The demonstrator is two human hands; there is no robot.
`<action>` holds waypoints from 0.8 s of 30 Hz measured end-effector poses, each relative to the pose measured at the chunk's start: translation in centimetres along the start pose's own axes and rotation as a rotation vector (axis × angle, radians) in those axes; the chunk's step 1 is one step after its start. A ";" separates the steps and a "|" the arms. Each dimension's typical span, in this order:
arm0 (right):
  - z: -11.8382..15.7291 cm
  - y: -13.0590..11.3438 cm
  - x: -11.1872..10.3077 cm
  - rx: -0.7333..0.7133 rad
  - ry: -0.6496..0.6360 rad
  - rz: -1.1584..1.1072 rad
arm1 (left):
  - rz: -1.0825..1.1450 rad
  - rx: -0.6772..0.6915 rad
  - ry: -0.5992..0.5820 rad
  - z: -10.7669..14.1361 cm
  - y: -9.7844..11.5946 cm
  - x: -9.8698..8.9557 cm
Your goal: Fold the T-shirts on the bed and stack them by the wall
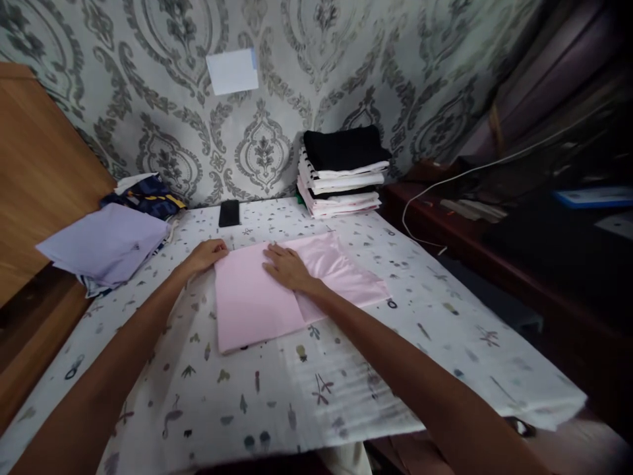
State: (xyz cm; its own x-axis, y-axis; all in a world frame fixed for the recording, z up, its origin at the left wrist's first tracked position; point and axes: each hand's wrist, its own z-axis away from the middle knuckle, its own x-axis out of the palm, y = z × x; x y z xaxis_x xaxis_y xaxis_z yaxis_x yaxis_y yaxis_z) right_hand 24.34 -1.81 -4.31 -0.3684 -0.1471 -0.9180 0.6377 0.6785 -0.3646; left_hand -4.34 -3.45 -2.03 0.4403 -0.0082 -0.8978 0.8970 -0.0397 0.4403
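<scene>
A pink garment (257, 303) lies partly folded on the patterned cloth, its left part smooth and layered, its right part wrinkled and tapering. At the garment's far left corner, my left hand (206, 255) has its fingers curled and pressed together on the edge. My right hand (287, 265) rests on top near the middle of the garment, palm down with the fingers stretched out. The exact kind of garment cannot be made out.
A neat stack of folded clothes (343, 175), black on top, stands by the wall. To the left lie a lavender garment (111, 241) and a dark blue patterned one (148, 198). A black phone (229, 213) lies at the back. A white cable (475, 161) hangs on the right.
</scene>
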 end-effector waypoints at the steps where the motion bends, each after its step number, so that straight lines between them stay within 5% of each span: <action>1: 0.0 0.1 0.0 -0.002 0.000 -0.007 | -0.008 -0.007 0.016 0.2 0.0 0.0; 19: -0.5 1.1 0.9 -0.023 0.060 -0.087 | -0.247 -0.122 0.127 2.6 2.6 0.0; 24: -0.4 1.8 0.5 0.024 0.228 -0.431 | -0.281 0.129 0.192 8.0 6.2 1.8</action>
State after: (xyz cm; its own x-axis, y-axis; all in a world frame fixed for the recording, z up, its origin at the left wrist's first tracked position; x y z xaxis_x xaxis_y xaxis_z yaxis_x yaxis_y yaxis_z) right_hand 25.04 -0.37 -5.33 -0.7397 -0.2476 -0.6257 0.4086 0.5735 -0.7100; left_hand 1.74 -11.70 -0.97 0.1879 0.2080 -0.9599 0.9770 -0.1398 0.1609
